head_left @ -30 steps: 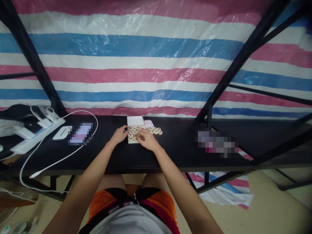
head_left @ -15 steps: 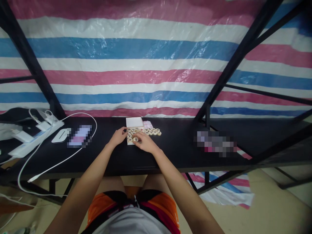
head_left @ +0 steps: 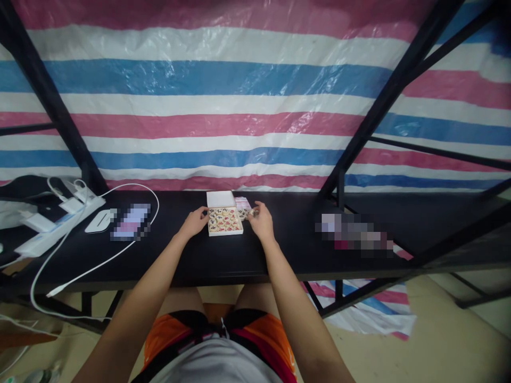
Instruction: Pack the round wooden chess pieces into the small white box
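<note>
Toward the far edge of the surface [head_left: 297, 234]: open box [head_left: 225, 232], xiangqi pieces [head_left: 224, 218] in rows. Left hand [head_left: 195, 222] at its left side, grip unclear. Right hand [head_left: 262, 222] narrow at loose pieces [head_left: 242, 214] beside the box's right; can't tell if holding one. Sideways bump could scatter those.

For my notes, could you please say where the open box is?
In the head view, the box sits near centre on the black table, between left hand and right hand.
</note>
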Action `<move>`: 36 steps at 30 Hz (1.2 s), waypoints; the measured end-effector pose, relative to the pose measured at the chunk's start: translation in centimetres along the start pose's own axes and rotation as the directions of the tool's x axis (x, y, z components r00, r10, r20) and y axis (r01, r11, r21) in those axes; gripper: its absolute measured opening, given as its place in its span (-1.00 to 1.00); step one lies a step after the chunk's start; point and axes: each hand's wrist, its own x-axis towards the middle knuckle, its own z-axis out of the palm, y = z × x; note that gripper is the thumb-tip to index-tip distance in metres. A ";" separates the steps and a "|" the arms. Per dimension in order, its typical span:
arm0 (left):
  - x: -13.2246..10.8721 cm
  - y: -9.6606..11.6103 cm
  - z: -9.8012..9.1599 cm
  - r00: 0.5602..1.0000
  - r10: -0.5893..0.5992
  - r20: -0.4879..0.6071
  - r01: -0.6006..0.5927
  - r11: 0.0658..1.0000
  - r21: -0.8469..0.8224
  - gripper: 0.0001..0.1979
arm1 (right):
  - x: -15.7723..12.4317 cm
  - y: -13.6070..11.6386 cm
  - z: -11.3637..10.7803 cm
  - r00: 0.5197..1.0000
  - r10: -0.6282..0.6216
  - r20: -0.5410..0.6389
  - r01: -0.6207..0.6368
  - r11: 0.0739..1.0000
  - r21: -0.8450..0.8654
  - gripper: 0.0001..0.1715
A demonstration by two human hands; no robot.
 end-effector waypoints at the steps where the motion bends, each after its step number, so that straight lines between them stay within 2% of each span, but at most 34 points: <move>1: 0.0 0.1 0.0 1.000 0.000 -0.001 0.000 1.000 -0.002 -0.66 | 0.0 0.1 0.1 0.999 0.007 0.032 -0.007 1.000 -0.027 -0.43; 5: -0.2 0.3 -0.1 1.000 0.007 0.003 -0.006 1.000 -0.016 -0.66 | -0.3 -0.2 0.4 0.988 0.024 0.155 -0.008 0.995 -0.102 -0.56; 11: -0.2 0.2 -0.1 1.000 -0.004 0.001 0.004 1.000 -0.008 -0.66 | -0.4 -0.4 0.2 0.958 0.087 0.273 -0.067 0.994 -0.083 -0.62; 17: 0.0 -0.1 0.1 1.000 0.011 0.000 -0.011 1.000 -0.020 -0.66 | -0.4 -0.3 0.1 0.962 0.088 0.257 -0.062 0.992 -0.109 -0.72; 23: 0.0 -0.2 0.2 1.000 0.013 -0.010 -0.014 1.000 -0.021 -0.66 | -0.4 -0.6 -0.3 0.978 0.145 0.150 -0.114 0.974 -0.195 -0.75; 28: -0.1 -0.2 0.1 1.000 0.016 -0.004 -0.016 1.000 -0.021 -0.66 | -0.7 -0.8 -0.5 0.950 0.203 0.238 -0.177 0.976 -0.126 -0.71; 32: -0.1 -0.2 0.1 1.000 0.015 -0.006 -0.015 0.999 -0.030 -0.66 | -0.6 -0.9 -0.3 0.947 0.158 0.279 -0.151 0.988 -0.046 -0.68; 34: -0.1 -0.2 0.1 1.000 0.010 -0.009 -0.010 1.000 -0.024 -0.66 | -0.5 -0.9 -0.3 0.953 0.133 0.272 -0.121 0.991 -0.062 -0.67; 36: -0.1 -0.2 0.1 1.000 0.012 -0.007 -0.012 1.000 -0.018 -0.66 | -0.4 -0.8 -0.2 0.970 0.118 0.214 -0.093 0.988 -0.125 -0.68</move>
